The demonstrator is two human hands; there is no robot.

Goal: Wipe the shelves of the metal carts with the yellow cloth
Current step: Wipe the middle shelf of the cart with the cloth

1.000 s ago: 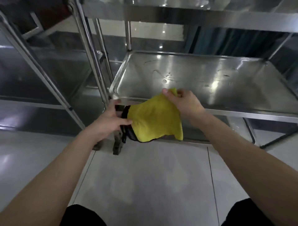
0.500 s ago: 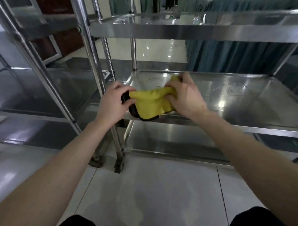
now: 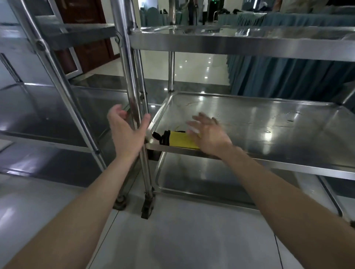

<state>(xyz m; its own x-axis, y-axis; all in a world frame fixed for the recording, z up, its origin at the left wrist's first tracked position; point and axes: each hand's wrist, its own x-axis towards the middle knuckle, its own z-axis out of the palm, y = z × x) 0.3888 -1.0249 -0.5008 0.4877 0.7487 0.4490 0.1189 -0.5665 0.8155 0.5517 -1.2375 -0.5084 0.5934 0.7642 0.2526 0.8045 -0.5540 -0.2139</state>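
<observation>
The cloth (image 3: 179, 141) is lying folded in the front left corner of the middle shelf (image 3: 269, 122), its right end passing under your right hand (image 3: 209, 135). That hand's fingers are standing wide apart, blurred, gripping nothing; whether the palm is touching the cloth, I cannot tell. Your left hand (image 3: 125, 134) is hanging open, fingers relaxed, thumb just beside the post (image 3: 131, 76). The cloth is showing soft yellow with a black edge; the shelf is gleaming smooth steel.

No readable text on the shiny stainless-steel cart (image 3: 230, 41) or folded yellow cloth (image 3: 178, 139); the small green lit sign (image 3: 216, 2) behind is blurred.
</observation>
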